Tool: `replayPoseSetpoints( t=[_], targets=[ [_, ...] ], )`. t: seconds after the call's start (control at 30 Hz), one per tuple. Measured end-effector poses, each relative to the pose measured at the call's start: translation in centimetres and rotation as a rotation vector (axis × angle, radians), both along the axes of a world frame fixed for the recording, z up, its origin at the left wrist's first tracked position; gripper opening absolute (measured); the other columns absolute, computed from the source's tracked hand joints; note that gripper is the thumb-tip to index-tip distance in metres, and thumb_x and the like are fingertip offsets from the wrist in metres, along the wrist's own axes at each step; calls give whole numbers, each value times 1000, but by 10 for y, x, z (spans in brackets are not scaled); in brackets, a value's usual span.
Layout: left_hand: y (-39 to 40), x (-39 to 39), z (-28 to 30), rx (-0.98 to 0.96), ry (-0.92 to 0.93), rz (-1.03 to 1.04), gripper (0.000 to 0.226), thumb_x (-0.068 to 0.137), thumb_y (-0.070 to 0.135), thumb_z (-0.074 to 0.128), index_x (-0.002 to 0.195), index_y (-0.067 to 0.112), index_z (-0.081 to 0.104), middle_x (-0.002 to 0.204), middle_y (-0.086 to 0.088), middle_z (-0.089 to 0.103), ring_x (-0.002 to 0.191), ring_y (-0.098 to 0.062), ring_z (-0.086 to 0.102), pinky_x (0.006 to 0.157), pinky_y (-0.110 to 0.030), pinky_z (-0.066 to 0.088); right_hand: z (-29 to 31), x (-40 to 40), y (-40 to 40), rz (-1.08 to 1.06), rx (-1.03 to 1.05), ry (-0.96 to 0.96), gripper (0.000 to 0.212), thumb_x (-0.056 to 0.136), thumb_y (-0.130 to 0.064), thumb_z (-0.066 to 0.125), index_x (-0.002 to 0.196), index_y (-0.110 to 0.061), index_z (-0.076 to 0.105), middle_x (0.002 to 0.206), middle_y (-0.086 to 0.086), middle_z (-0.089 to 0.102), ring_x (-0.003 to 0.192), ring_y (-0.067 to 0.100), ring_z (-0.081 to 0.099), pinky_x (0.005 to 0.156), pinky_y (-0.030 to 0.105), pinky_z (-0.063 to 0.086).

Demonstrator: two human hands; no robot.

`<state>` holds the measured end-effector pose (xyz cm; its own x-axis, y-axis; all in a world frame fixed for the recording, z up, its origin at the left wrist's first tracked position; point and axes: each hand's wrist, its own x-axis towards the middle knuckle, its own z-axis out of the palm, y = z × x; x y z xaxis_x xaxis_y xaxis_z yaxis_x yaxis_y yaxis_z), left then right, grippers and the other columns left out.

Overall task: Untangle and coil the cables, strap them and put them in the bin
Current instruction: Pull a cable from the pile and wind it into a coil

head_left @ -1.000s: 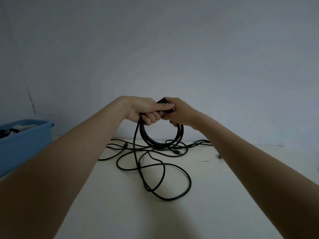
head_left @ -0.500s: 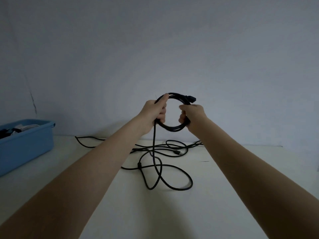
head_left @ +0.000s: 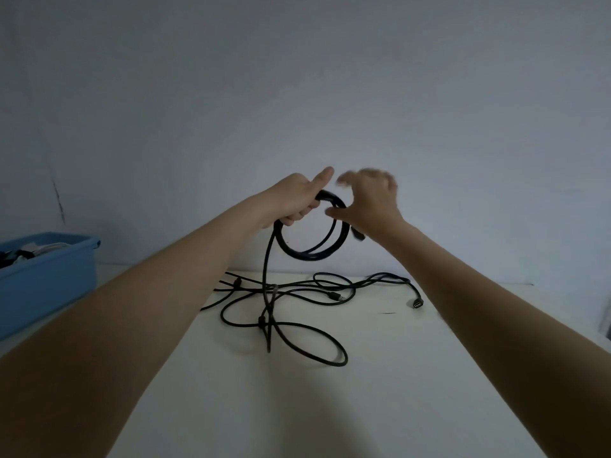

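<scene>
My left hand (head_left: 297, 198) grips the top of a black cable coil (head_left: 314, 252) held up in front of the wall, thumb pointing up. From the coil a loose strand hangs down to the tangled black cables (head_left: 297, 309) on the white table (head_left: 396, 391). My right hand (head_left: 367, 200) is blurred beside the coil's right side, fingers spread and apart from the top of the coil; its palm hides part of the coil and a plug end. The blue bin (head_left: 43, 279) stands at the left.
A loose cable end with a silver USB plug (head_left: 417, 304) lies at the back right of the table. The bin holds pale cables and dark items. The wall rises right behind the table's far edge.
The coil dropped from upright between both hands to hanging from my left hand alone. My right hand let go of it and opened. More loose cable lies on the table.
</scene>
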<state>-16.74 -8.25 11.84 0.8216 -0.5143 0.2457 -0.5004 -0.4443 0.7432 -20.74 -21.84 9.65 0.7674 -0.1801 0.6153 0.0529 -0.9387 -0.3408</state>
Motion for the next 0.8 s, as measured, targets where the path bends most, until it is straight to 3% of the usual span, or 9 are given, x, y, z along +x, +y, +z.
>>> replayPoseSetpoints(
  t=[0.07, 0.13, 0.23, 0.37, 0.47, 0.6, 0.7, 0.8],
  targets=[
    [-4, -2, -1, 19, -50, -10, 57, 95, 59, 30, 59, 16, 37, 50, 3, 31, 36, -8, 23, 37, -16, 22, 6, -5, 4, 339, 390, 183, 20, 86, -15, 64, 100, -1, 66, 80, 9, 67, 77, 19, 66, 77, 31, 52],
    [-6, -3, -1, -39, -111, 26, 57, 95, 57, 33, 58, 13, 41, 49, 2, 34, 38, -9, 27, 40, -17, 26, 6, -6, 7, 468, 789, 259, 5, 86, -4, 61, 82, -1, 63, 53, 0, 47, 43, 11, 47, 50, 22, 47],
    [-6, 2, -7, -201, -132, 58, 53, 95, 51, 43, 61, 11, 50, 48, 3, 36, 39, -10, 31, 43, -18, 31, -4, 2, 7, 417, 1129, 184, 14, 83, -2, 61, 71, -7, 55, 40, -6, 28, 34, 8, 22, 36, 18, 25],
    [-11, 4, -37, -534, 142, 65, 38, 92, 43, 54, 70, 13, 51, 42, 9, 39, 38, -6, 41, 52, -20, 41, -12, 7, 9, 359, 1551, -49, 16, 86, -4, 60, 71, -4, 53, 36, -6, 26, 28, 7, 20, 33, 17, 19],
    [-17, -2, -56, -727, 369, 8, 34, 92, 44, 53, 77, 14, 55, 43, 9, 40, 46, -6, 51, 53, -17, 46, -21, 7, 16, 284, 1712, -144, 23, 85, -3, 58, 65, -7, 48, 36, -4, 26, 26, 9, 20, 31, 15, 21],
    [-16, -4, -52, -852, 549, -155, 48, 93, 52, 45, 85, 8, 62, 47, 7, 37, 48, -6, 48, 78, -22, 55, -26, 4, 21, 272, 1848, -262, 23, 86, -3, 54, 64, -7, 46, 35, -4, 25, 26, 9, 20, 33, 13, 21],
    [-15, -4, -46, -916, 642, -239, 53, 93, 54, 42, 83, 6, 62, 48, 5, 37, 44, -6, 41, 68, -22, 56, -19, 4, 20, 274, 1864, -300, 23, 85, -1, 52, 64, -7, 46, 40, -3, 26, 25, 9, 20, 33, 11, 21],
    [-16, -2, -42, -902, 625, -196, 50, 94, 56, 39, 74, 12, 53, 47, 7, 32, 39, -7, 30, 52, -19, 46, -16, 9, 15, 313, 1771, -234, 23, 86, -1, 52, 65, -7, 46, 36, -4, 27, 26, 9, 20, 33, 14, 23]
  ],
)
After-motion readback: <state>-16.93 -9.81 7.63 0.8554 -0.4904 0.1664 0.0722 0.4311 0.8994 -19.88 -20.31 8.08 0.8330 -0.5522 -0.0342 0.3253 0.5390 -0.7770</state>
